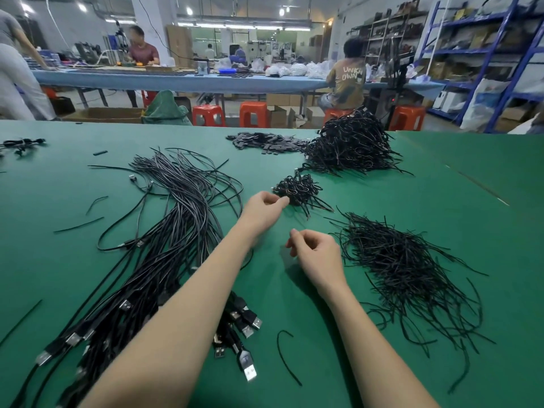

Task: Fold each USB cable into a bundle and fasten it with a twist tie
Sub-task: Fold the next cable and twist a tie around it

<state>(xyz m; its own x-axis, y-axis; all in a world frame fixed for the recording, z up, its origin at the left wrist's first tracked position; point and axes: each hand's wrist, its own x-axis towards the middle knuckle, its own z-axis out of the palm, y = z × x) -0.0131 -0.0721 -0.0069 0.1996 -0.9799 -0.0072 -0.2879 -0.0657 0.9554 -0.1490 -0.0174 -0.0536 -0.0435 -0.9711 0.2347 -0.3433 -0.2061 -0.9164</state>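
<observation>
Nowhere near done: big heap of tied black cable bundles (350, 145) near far edge, loose black USB cables (164, 245) sprawled left, left hand (263, 209) loosely curled touching small bundle pile (300, 191), right hand (316, 254) curled, holding nothing visible, black twist ties (403, 269) right

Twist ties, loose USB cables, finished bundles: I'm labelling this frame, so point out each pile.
Twist ties (403, 269): head view, middle of the heap.
Loose USB cables (179, 225): head view, mid-length of the strands.
Finished bundles (350, 145): head view, centre of the big far heap.

Head view, down over green table (441, 178)
</observation>
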